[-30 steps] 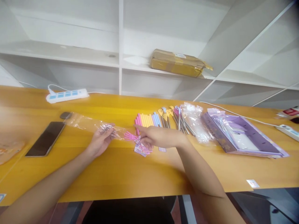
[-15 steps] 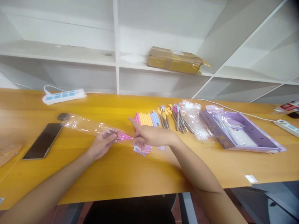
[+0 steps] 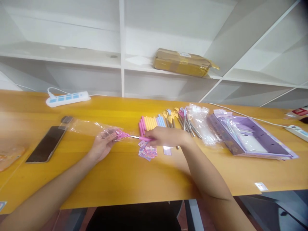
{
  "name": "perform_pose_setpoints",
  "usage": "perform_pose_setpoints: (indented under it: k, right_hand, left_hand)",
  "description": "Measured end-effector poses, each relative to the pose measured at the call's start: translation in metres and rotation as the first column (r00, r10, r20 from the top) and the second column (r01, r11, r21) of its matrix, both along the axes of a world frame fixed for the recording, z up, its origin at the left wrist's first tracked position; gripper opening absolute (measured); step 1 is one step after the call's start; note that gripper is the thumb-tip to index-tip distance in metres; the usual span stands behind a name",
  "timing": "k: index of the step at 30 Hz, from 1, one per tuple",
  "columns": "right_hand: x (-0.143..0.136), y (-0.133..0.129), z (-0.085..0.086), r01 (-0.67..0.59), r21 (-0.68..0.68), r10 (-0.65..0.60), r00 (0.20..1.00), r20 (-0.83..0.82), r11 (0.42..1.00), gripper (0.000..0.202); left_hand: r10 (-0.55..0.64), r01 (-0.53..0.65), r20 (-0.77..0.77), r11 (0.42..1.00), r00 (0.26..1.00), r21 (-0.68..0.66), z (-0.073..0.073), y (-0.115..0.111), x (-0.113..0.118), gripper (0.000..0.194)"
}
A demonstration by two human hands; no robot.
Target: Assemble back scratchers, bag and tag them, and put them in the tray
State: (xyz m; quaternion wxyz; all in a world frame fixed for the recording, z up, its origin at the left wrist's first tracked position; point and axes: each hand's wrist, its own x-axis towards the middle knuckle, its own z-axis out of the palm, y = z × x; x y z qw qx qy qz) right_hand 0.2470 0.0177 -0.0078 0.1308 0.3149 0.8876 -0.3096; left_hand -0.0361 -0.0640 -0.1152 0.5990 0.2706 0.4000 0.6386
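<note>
A pink back scratcher (image 3: 134, 137) lies level between my two hands, its hand-shaped head at the mouth of a clear plastic bag (image 3: 86, 126) that stretches to the left. My left hand (image 3: 104, 144) is closed on the bag and the scratcher's head. Closed around the pink handle at the other end is my right hand (image 3: 165, 136); a short metal rod shows between. Beneath the right hand are printed cards (image 3: 147, 151). Behind it, pink, yellow and blue handle tubes (image 3: 150, 123) lie in a row beside metal rods with hand-shaped heads (image 3: 185, 122).
Clear bags (image 3: 203, 123) lie left of a purple box (image 3: 252, 136) holding packaged items. A black phone (image 3: 45, 144) is at the left, with a white power strip (image 3: 68, 98) behind it. A taped parcel (image 3: 181, 62) rests on the shelf above the table.
My right hand has moved right and now grips the pink handle, with the metal rod showing. Its index finger was stretched out before. The left hand keeps its hold near the bag's mouth.
</note>
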Motion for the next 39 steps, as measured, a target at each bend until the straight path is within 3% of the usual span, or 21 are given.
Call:
perform_pose_setpoints:
  k: [8,17,29,39]
  right_hand:
    - [0.004,0.003,-0.001,0.035,0.050,-0.037,0.998,0.046,0.998,0.023]
    - [-0.008,-0.008,-0.001,-0.006,0.097,0.000,0.998,0.059,0.995,0.025]
    - [-0.020,-0.019,-0.001,-0.006,0.214,0.006,1.000,0.001,0.977,0.030]
    - [-0.034,-0.029,-0.009,-0.012,0.309,0.027,0.999,-0.044,0.951,0.040]
  left_hand:
    - [-0.084,0.084,0.001,0.995,0.996,-0.048,-0.013,-0.006,0.001,0.031]
    - [-0.143,0.142,-0.105,0.990,0.984,-0.020,-0.004,-0.009,0.012,0.031]
    - [-0.060,0.056,-0.042,0.994,0.997,-0.095,-0.007,-0.008,0.012,0.037]
    - [-0.081,0.073,-0.053,0.989,0.995,-0.131,-0.011,-0.010,0.012,0.033]
